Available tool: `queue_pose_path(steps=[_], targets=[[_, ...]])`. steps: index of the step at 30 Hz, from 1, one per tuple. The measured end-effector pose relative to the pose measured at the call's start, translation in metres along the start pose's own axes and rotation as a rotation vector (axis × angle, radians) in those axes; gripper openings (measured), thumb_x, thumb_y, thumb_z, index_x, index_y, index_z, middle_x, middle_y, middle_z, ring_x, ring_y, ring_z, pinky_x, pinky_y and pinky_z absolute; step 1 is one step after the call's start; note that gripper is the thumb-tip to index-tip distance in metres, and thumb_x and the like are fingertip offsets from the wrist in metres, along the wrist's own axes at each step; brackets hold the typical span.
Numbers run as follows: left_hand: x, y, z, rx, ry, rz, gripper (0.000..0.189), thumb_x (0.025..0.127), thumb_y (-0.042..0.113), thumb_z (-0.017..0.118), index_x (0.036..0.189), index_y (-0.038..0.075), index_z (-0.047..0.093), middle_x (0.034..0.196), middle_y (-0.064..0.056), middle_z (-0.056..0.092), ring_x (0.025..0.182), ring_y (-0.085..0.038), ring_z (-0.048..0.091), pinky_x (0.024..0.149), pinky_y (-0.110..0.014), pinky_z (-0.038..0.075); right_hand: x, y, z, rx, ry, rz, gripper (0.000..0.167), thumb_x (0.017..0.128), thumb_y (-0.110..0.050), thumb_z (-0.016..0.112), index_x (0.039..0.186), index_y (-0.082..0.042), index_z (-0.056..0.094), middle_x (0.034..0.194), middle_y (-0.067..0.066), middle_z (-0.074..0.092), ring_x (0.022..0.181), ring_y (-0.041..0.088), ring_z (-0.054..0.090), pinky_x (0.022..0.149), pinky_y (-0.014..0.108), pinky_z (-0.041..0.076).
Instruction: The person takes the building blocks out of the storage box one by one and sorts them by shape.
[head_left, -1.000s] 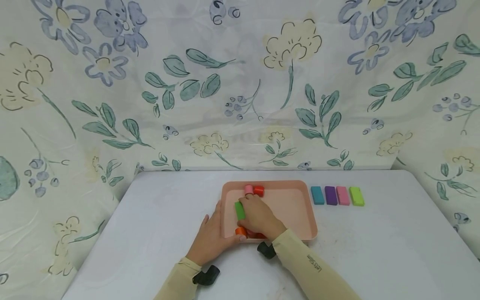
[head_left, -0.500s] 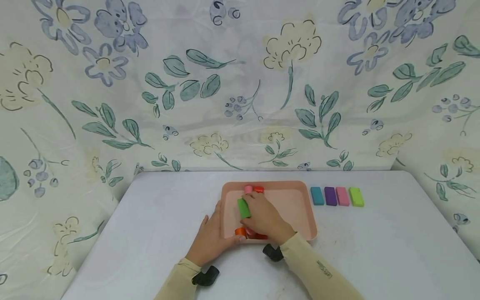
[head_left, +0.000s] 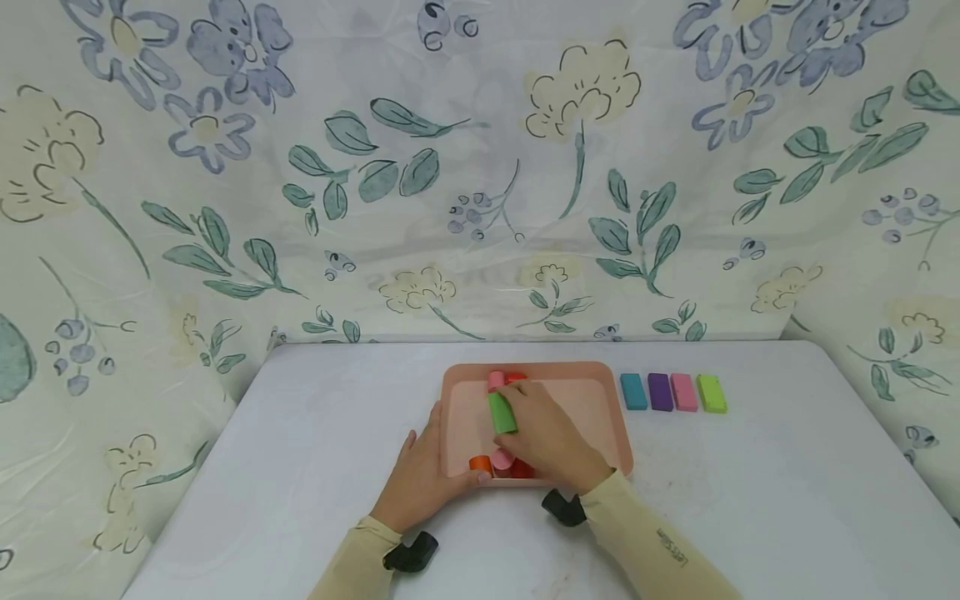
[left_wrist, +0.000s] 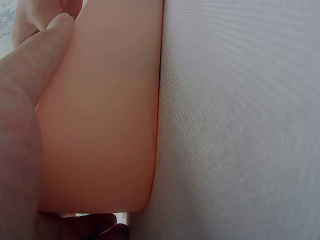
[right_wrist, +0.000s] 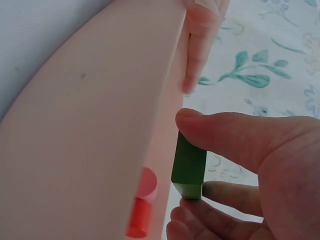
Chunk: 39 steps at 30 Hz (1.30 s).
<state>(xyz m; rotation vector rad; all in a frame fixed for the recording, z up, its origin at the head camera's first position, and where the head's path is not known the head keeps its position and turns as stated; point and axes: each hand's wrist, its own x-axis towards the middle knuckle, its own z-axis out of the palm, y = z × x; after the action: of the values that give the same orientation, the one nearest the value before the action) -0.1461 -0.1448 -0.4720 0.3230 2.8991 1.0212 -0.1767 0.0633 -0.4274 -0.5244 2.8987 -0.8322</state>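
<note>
In the head view, my right hand (head_left: 551,433) pinches a green block (head_left: 502,413) between thumb and fingers, over the left half of a pale pink tray (head_left: 613,417). The right wrist view shows the thumb on one side of the green block (right_wrist: 190,165) and fingertips on the other. My left hand (head_left: 427,479) rests at the tray's near left corner, fingers along its left side and thumb at the near rim. Along the tray's near side lie an orange cylinder (head_left: 480,465), a pink cylinder (head_left: 502,459) and a red piece (head_left: 522,469).
Behind the right hand, another pink cylinder (head_left: 497,381) and a partly hidden red cylinder (head_left: 516,377) lie by the tray's far wall. Right of the tray, blue (head_left: 633,392), purple (head_left: 661,392), pink (head_left: 684,392) and lime (head_left: 712,393) blocks form a row on the white table (head_left: 735,500).
The right hand has moved rightward with the green block, which has shifted from the tray's left side toward its middle. The left hand has stayed at the corner.
</note>
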Motion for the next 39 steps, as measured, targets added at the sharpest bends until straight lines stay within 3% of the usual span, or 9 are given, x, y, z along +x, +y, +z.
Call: queue_pose_path(steps=[23, 32, 39], targets=[[0.000, 0.000, -0.001, 0.011, 0.001, 0.015, 0.124, 0.077, 0.071, 0.070, 0.160, 0.002, 0.011, 0.159, -0.016, 0.036, 0.139, -0.033, 0.044, 0.117, -0.068, 0.014, -0.020, 0.018, -0.016, -0.076, 0.071, 0.024, 0.071, 0.084, -0.026, 0.082, 0.145, -0.007, 0.051, 0.144, 0.009, 0.051, 0.127, 0.026, 0.051, 0.098, 0.041, 0.053], [0.000, 0.002, -0.002, 0.006, -0.003, 0.013, 0.123, 0.077, 0.071, 0.070, 0.160, 0.002, 0.011, 0.160, -0.015, 0.034, 0.141, -0.033, 0.041, 0.117, -0.068, 0.013, -0.028, 0.033, -0.030, -0.122, 0.113, -0.012, 0.072, 0.083, -0.025, 0.083, 0.145, -0.005, 0.051, 0.143, 0.010, 0.052, 0.128, 0.027, 0.048, 0.102, 0.042, 0.050], [0.001, 0.001, 0.000, 0.008, -0.007, 0.005, 0.124, 0.076, 0.071, 0.071, 0.161, 0.003, 0.010, 0.161, -0.014, 0.034, 0.140, -0.033, 0.043, 0.118, -0.067, 0.012, -0.031, 0.040, -0.036, -0.063, 0.101, -0.030, 0.075, 0.083, -0.019, 0.083, 0.147, -0.001, 0.047, 0.146, 0.013, 0.048, 0.132, 0.028, 0.046, 0.108, 0.043, 0.045]])
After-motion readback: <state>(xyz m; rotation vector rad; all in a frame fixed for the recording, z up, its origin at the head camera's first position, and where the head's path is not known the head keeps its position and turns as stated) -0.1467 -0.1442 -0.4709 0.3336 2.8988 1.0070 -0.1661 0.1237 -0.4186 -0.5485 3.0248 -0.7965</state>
